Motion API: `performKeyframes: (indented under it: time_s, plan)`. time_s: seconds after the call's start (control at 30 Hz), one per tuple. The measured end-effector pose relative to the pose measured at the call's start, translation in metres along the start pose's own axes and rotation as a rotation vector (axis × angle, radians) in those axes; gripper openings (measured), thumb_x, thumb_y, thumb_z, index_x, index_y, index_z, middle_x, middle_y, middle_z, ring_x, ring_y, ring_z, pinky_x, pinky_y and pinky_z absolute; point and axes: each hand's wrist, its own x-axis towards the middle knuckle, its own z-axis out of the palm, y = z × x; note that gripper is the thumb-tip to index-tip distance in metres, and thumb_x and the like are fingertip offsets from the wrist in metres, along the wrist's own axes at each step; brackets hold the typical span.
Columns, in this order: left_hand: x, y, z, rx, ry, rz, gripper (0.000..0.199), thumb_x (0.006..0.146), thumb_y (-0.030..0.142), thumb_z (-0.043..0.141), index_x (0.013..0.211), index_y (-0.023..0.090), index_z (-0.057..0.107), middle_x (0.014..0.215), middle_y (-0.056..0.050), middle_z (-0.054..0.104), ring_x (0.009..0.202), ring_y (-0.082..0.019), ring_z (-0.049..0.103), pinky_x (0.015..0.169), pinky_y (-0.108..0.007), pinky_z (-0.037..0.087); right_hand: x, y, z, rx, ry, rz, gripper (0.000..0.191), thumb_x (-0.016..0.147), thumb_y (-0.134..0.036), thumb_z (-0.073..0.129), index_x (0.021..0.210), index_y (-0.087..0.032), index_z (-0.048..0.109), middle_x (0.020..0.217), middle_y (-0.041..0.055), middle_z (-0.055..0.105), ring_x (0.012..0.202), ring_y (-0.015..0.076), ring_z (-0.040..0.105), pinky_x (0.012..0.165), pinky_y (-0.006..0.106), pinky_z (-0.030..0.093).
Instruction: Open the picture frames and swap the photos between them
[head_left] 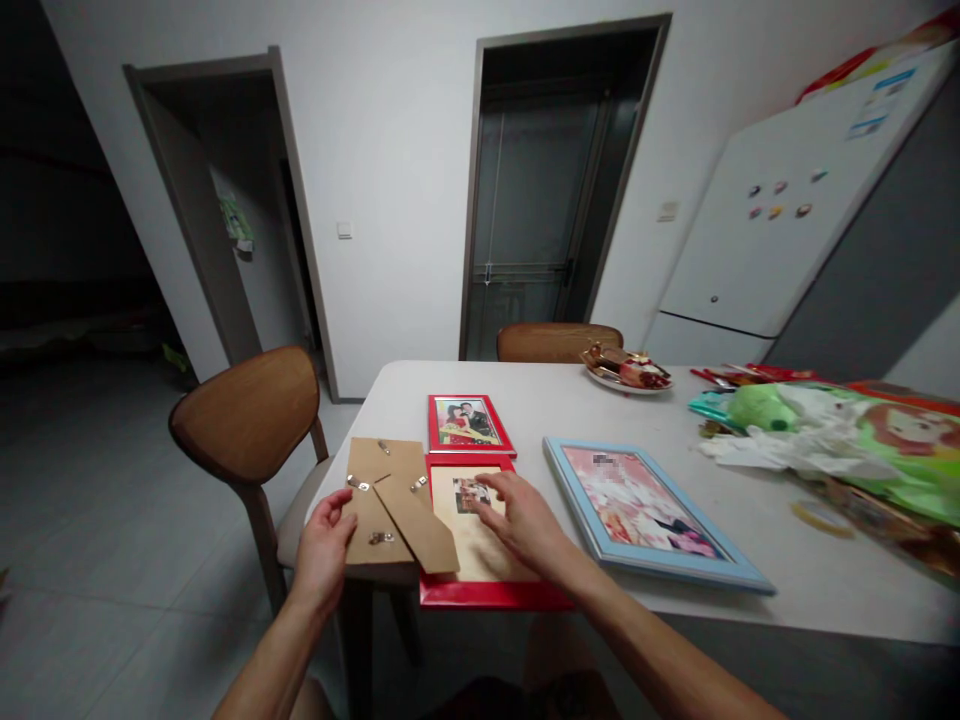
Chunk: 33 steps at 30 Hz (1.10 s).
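My left hand [326, 545] grips the left edge of a brown backing board [382, 460], which has metal clips and a fold-out stand strip [416, 525]. My right hand [525, 520] reaches over a red picture frame [495, 597] lying beside the board, its fingers bent and apart. Inside that frame is a cream sheet [472, 555] bearing a small photo [469, 497], partly covered by my right fingers. Whether the fingertips touch the photo I cannot tell. Just beyond lies a smaller red frame [466, 425] with a photo of two people.
A blue picture frame [660, 515] lies right of my hand on the white table [525, 400]. Tape [823, 520], crumpled tissue and green packaging [900, 455] crowd the right side. A filled plate [626, 375] stands at the back, with chairs [251, 415] around.
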Motion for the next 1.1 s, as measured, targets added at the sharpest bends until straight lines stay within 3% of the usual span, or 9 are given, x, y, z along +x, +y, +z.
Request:
performKeyframes:
  time_s: [0.2,0.4,0.47,0.57,0.63,0.73,0.9,1.0,1.1]
  plan:
    - [0.015,-0.009,-0.036,0.135,0.038,-0.063,0.029,0.06,0.008,0.049,0.089,0.014,0.048,0.073,-0.004,0.062,0.057,-0.014,0.06,0.054,-0.026,0.048,-0.009,0.05,-0.004,-0.286,-0.052,0.195,0.035,0.071,-0.024,0.046,0.104,-0.012,0.052,0.091,0.0117,0.057,0.082,0.019,0.053,0.073,0.026,0.036]
    - [0.021,-0.012,-0.044,0.416,0.1,0.099,0.029,0.056,0.008,0.055,0.084,0.018,0.056,0.089,-0.004,0.061,0.096,-0.024,0.054,0.087,-0.038,0.038,-0.004,0.054,0.002,-0.181,-0.031,0.306,0.048,0.064,-0.015,0.046,0.112,-0.01,0.045,0.093,0.0139,0.059,0.081,0.021,0.055,0.07,0.028,0.037]
    - [0.014,-0.01,-0.034,0.476,0.107,0.175,0.031,0.056,0.009,0.055,0.086,0.019,0.057,0.102,-0.004,0.058,0.109,-0.024,0.044,0.095,-0.039,0.028,-0.002,0.052,0.0,0.022,-0.001,0.423,0.056,0.062,-0.015,0.047,0.117,-0.01,0.04,0.091,0.0132,0.06,0.076,0.0208,0.057,0.068,0.029,0.039]
    - [-0.008,-0.007,-0.001,0.543,0.037,0.29,0.032,0.059,0.011,0.055,0.09,0.019,0.057,0.116,-0.005,0.05,0.114,-0.022,0.039,0.099,-0.036,0.025,-0.003,0.044,-0.006,0.598,-0.029,0.592,0.068,0.062,-0.015,0.043,0.127,-0.015,0.024,0.085,0.0089,0.062,0.064,0.0186,0.059,0.061,0.031,0.044]
    - [-0.028,-0.006,0.029,0.66,-0.139,0.432,0.035,0.065,0.013,0.052,0.1,0.018,0.053,0.121,-0.008,0.046,0.114,-0.022,0.038,0.097,-0.04,0.028,-0.006,0.037,-0.012,0.965,-0.05,0.642,0.076,0.061,-0.013,0.042,0.13,-0.021,0.013,0.085,0.0057,0.063,0.062,0.0178,0.06,0.059,0.032,0.046]
    - [-0.055,-0.005,0.073,0.714,-0.378,0.564,0.048,0.065,0.017,0.058,0.111,0.018,0.045,0.126,-0.01,0.04,0.116,-0.023,0.036,0.096,-0.042,0.03,-0.011,0.024,-0.021,1.241,-0.047,0.622,0.081,0.058,-0.01,0.046,0.13,-0.025,0.011,0.089,0.0035,0.063,0.068,0.0171,0.062,0.063,0.032,0.048]
    - [-0.067,-0.004,0.11,0.748,-0.45,0.758,0.056,0.065,0.014,0.058,0.117,0.018,0.037,0.123,-0.011,0.042,0.113,-0.023,0.037,0.094,-0.042,0.034,-0.01,0.015,-0.03,1.27,-0.078,0.554,0.077,0.062,-0.016,0.059,0.127,-0.025,0.02,0.081,0.0023,0.064,0.063,0.0143,0.06,0.06,0.027,0.048]
    - [-0.063,0.005,0.109,0.733,-0.418,0.85,0.05,0.069,0.007,0.047,0.117,0.018,0.036,0.108,-0.009,0.051,0.101,-0.02,0.046,0.088,-0.037,0.04,-0.006,0.021,-0.028,1.174,-0.051,0.53,0.077,0.062,-0.019,0.061,0.128,-0.022,0.021,0.064,-0.0016,0.06,0.05,0.0108,0.055,0.049,0.022,0.045]
    - [-0.057,0.019,0.095,0.696,-0.255,0.807,0.05,0.069,0.005,0.041,0.117,0.019,0.036,0.092,-0.006,0.054,0.085,-0.017,0.053,0.078,-0.032,0.045,-0.003,0.03,-0.023,1.034,-0.014,0.528,0.077,0.061,-0.017,0.06,0.128,-0.02,0.022,0.056,-0.0041,0.055,0.047,0.0104,0.053,0.043,0.019,0.041]
